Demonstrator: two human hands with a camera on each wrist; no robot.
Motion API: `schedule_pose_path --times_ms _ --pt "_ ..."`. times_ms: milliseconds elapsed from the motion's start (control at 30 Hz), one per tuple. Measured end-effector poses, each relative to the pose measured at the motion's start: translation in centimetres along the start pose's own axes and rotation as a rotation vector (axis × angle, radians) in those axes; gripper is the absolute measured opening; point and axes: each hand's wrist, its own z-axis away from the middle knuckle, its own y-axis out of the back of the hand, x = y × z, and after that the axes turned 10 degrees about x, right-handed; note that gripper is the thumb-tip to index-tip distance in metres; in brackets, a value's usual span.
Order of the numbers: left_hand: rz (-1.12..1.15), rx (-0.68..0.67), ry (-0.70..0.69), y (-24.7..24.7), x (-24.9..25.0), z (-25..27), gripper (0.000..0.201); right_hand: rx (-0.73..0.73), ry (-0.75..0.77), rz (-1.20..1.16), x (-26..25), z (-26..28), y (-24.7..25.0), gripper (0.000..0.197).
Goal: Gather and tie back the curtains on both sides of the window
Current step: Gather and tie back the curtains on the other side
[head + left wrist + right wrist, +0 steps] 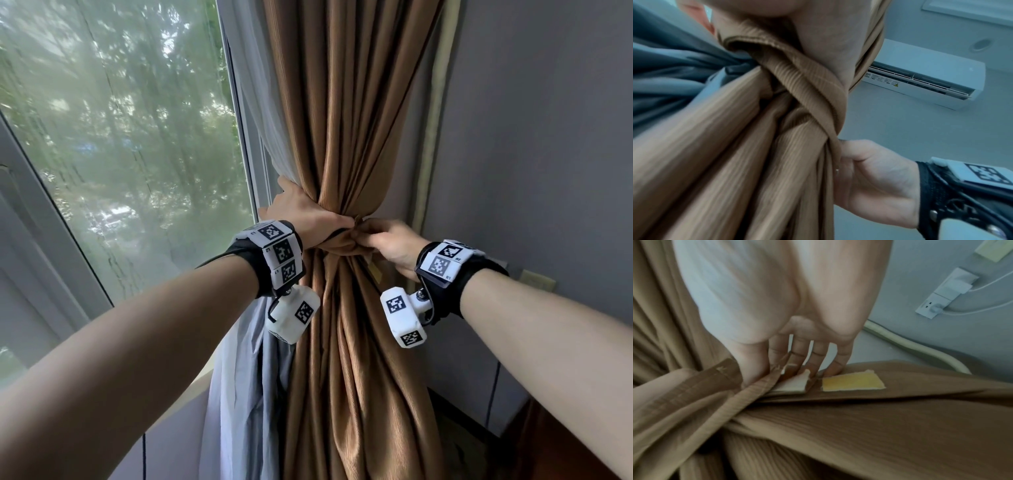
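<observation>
While the left hand (pixel 301 209) grips the gathered curtain (pixel 346 137) at its waist, beside the window's (pixel 120 137) right edge, to keep the folds bunched, the right hand (pixel 390 243) pinches the tieback (pixel 701 382) end, seemingly to fasten its patch (pixel 793 384).

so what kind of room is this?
Probably a bedroom or living room in a home or hotel: a tall window with a brown curtain over a sheer, a wall-mounted air conditioner, and a wall socket with chargers plugged in.
</observation>
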Motion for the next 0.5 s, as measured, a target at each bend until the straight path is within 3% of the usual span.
schedule_pose_path --times_ms 233,500 --pt "0.019 0.011 0.012 -0.7 0.0 -0.1 0.112 -0.032 -0.102 -0.196 0.1 0.0 1.0 0.030" --pt "0.010 0.010 -0.002 -0.8 0.0 -0.4 0.111 -0.037 -0.144 -0.134 0.5 -0.7 1.2 0.015"
